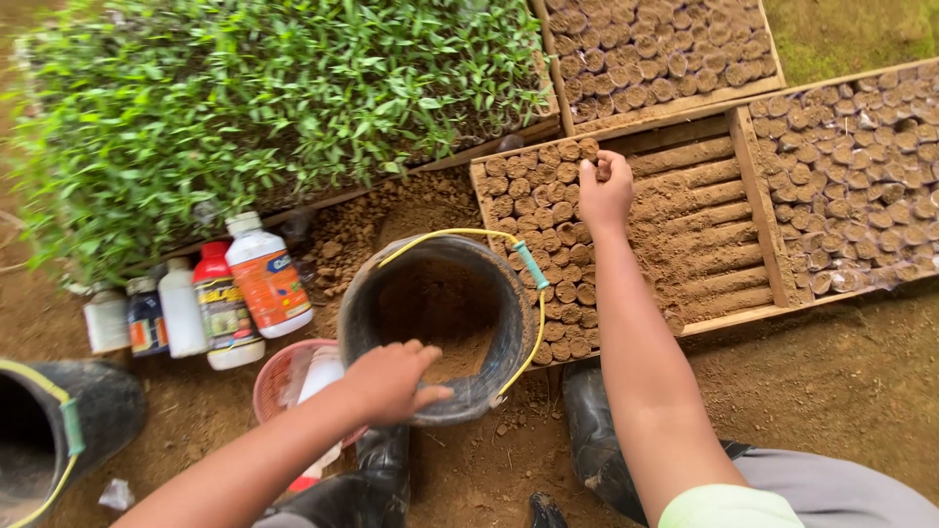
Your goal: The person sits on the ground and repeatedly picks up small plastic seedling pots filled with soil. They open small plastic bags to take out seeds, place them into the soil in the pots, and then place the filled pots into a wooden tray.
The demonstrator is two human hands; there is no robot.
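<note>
Setting a small soil plug into the wooden tray while the other hand steadies the bucket.

Nearest, the left hand (391,379) lies palm-down on the near rim of the black rubber bucket of brown soil with a yellow wire handle (440,328), fingers loosely spread, gripping nothing. Farther out, the right hand (604,192) pinches a small cylindrical soil plug (590,171), fingers nearly closed, at the far corner of the shallow wooden tray of packed plugs (773,264). Best seated upright, snug against its neighbours, the bucket kept level.
</note>
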